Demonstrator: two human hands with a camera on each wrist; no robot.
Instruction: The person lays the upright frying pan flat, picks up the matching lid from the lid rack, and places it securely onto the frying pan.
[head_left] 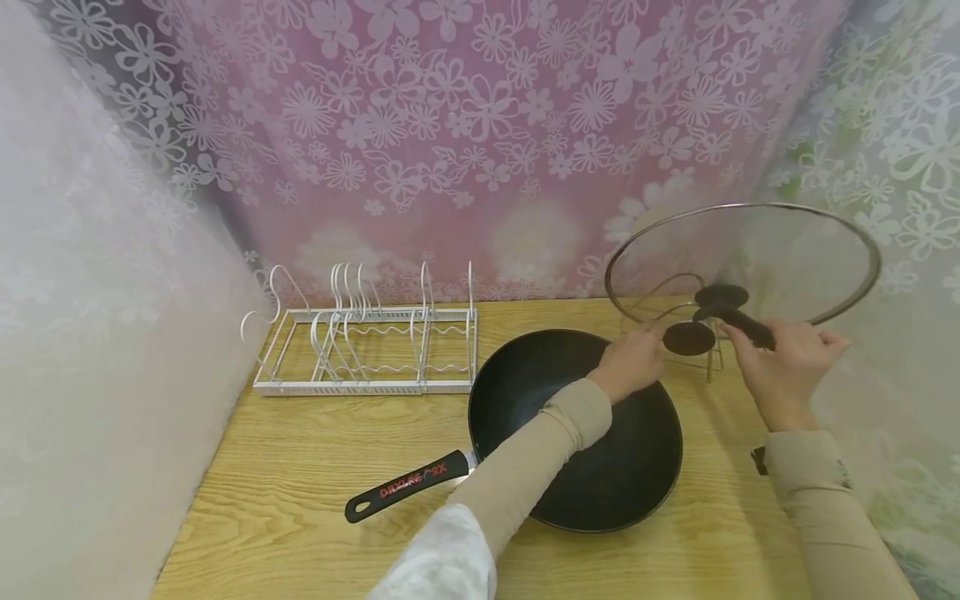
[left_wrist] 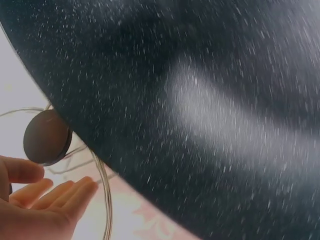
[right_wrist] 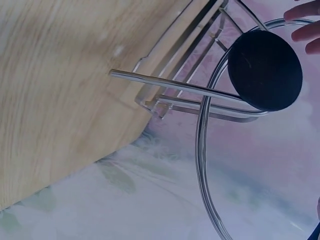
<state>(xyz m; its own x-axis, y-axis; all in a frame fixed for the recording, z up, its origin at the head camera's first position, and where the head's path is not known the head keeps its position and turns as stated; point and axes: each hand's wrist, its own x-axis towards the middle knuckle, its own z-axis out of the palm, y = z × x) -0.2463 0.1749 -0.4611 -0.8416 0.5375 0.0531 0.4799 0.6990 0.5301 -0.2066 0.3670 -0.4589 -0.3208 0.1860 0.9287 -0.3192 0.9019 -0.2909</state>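
My right hand (head_left: 791, 367) grips the black handle (head_left: 753, 331) of a large round glass lid (head_left: 806, 250) with a metal rim. The lid is raised and tilted at the right side of the head view. My left hand (head_left: 632, 360) reaches across the pan to a dark round disc (head_left: 688, 338) on a metal wire stand (head_left: 708, 367). In the left wrist view its fingers (left_wrist: 75, 200) are extended, with the thumb close below the disc. The right wrist view shows the disc (right_wrist: 265, 70) against the stand's wires, with the lid's rim (right_wrist: 202, 150) curving by it.
A black wok (head_left: 555, 358) lies on the wooden table (head_left: 300, 450), its handle (head_left: 408, 485) pointing to the lower left. A white wire rack (head_left: 337, 388) stands behind it at left. Flowered curtains (head_left: 450, 125) hang at the back, with pale side walls. A small dark object (head_left: 759, 460) is by the right sleeve.
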